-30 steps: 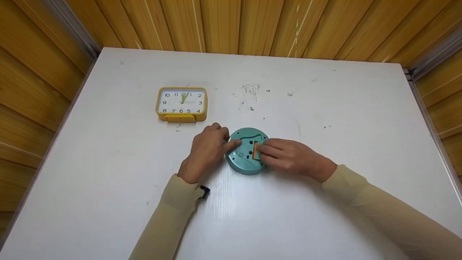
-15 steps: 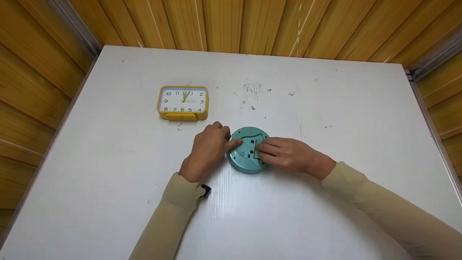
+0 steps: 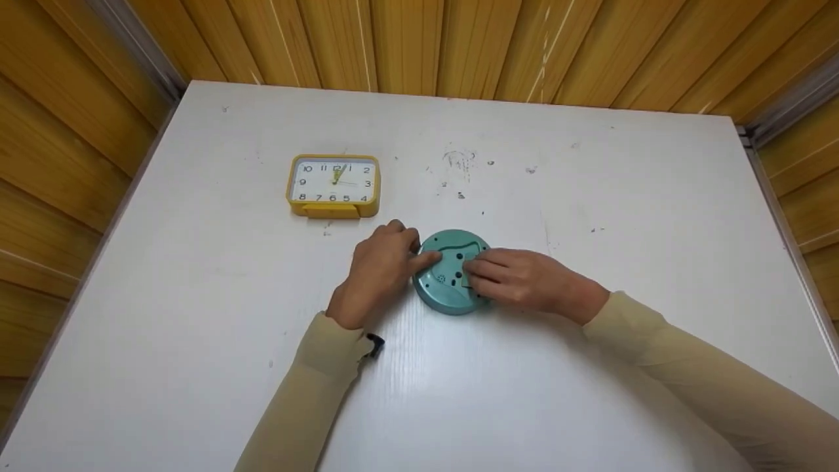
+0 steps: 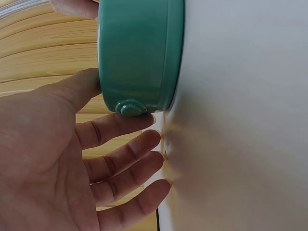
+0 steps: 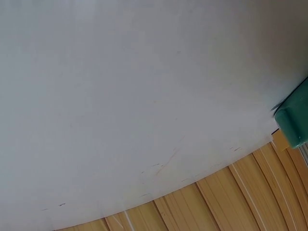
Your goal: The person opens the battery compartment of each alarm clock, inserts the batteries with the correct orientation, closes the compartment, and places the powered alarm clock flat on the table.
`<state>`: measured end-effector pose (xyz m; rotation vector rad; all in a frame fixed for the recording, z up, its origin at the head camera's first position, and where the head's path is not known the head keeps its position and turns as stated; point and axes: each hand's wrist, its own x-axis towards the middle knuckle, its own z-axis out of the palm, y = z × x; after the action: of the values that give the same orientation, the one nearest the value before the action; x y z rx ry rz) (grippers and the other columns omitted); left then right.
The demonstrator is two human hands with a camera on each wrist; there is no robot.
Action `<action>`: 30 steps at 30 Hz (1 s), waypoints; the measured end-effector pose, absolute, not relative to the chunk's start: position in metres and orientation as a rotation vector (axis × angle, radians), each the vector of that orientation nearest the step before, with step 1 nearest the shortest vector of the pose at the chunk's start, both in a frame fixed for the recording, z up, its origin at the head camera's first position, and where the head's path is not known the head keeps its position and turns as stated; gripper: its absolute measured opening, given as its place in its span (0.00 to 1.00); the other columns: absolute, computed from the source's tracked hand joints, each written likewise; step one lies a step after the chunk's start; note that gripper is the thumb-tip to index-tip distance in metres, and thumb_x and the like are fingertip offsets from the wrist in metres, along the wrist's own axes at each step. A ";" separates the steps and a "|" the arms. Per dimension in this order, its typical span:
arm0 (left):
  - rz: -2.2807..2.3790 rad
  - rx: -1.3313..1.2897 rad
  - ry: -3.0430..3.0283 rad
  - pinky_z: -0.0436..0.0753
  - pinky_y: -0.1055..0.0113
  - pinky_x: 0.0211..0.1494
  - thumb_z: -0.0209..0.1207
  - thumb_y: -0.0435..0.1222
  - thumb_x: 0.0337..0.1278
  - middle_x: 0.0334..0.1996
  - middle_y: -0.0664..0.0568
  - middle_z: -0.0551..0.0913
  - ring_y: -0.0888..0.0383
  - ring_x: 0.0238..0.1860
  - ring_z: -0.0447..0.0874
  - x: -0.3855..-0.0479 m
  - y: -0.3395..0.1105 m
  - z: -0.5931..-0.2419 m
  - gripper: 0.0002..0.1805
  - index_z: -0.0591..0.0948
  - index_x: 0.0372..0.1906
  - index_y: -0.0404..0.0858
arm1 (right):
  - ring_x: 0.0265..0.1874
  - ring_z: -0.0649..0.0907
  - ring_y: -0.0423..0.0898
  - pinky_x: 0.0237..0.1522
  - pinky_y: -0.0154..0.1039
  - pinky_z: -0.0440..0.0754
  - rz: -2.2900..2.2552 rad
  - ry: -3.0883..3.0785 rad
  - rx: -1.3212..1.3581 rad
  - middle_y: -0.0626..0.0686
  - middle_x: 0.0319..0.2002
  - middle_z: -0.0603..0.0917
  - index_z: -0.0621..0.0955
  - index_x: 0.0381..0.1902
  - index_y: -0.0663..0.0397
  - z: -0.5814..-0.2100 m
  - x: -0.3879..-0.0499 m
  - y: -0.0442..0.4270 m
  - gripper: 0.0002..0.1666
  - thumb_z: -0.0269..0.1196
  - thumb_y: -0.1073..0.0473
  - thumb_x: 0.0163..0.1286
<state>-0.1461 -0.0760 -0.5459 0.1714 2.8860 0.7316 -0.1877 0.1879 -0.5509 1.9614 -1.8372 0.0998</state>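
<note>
A round teal clock lies on the table with its back up, showing screw holes, dark knobs and a small speaker grille. My left hand holds it by the left edge, thumb on the back. In the left wrist view the index finger lies against the clock's side by a round button, and the other fingertips are close to the tabletop. My right hand has its bent fingertips on the battery cover, mostly hiding it. Only the clock's edge shows in the right wrist view, without the hand.
A yellow rectangular alarm clock stands face up at the back left of the white table. Wood-patterned panels line the far side and both flanks. Dark scuffs mark the tabletop.
The battery cover has slid left under my right fingers, over the slot where an orange battery showed a second ago. My left hand has kept its hold on the clock.
</note>
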 end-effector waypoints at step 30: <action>0.741 0.193 2.908 0.79 0.57 0.40 0.66 0.56 0.71 0.37 0.48 0.78 0.52 0.39 0.76 -0.146 -0.077 -0.546 0.23 0.86 0.40 0.37 | 0.42 0.84 0.48 0.50 0.37 0.85 -0.070 -2.013 2.009 0.54 0.44 0.86 0.86 0.45 0.61 -0.524 -0.184 0.174 0.20 0.82 0.70 0.55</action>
<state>-0.1462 -0.0773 -0.5460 0.1933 2.9084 0.7408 -0.1842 0.1744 -0.5238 2.0090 -2.0130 -0.0705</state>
